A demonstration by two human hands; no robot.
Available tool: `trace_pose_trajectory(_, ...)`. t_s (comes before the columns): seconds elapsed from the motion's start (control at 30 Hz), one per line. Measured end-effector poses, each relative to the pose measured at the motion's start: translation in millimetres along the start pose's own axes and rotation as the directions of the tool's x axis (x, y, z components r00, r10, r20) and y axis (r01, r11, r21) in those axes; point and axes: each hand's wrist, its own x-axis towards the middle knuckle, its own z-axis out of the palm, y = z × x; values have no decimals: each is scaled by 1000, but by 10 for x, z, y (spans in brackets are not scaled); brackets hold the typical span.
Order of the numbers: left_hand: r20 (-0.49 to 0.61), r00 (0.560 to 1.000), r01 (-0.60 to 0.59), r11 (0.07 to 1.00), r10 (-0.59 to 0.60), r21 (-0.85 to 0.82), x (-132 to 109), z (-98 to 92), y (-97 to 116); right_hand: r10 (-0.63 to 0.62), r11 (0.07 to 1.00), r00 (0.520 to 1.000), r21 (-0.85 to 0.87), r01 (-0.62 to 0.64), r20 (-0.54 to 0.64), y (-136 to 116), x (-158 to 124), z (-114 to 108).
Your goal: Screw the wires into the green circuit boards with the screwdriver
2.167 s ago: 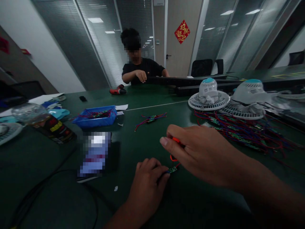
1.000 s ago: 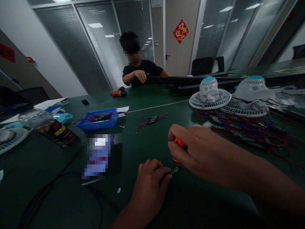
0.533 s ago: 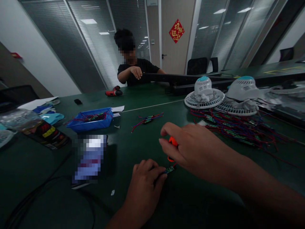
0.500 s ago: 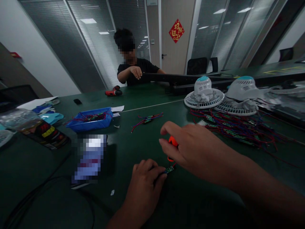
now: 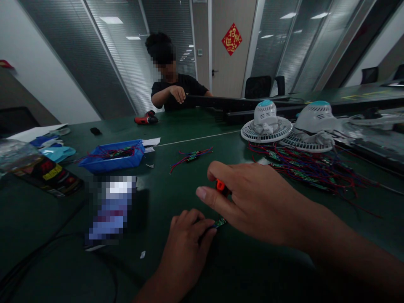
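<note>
Being pinched by the left hand, a small green circuit board is held at the dark green counter. An orange-and-black tool is held in the right hand; its thumb has just been stretched out, so the grip may have been loosened.

Dim light is being spread across the worktop; lamp reflections are caught in the glass panels, a shadow is cast beside the pixelated screen, walls are slanted by lens distortion, and the bottle is perhaps blurred.
</note>
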Motion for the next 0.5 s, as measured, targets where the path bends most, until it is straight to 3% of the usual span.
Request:
trace_pose_trajectory(0.3,-10,1000,-1,1000,1,-18,8,-4,7,0,997,1000,-73,-1,-7,-16,-5,16)
trace_pose_trajectory(0.5,-13,1000,0,1000,0,-20,0,0,6,15,995,996,-100,-6,91,-57,-4,-21)
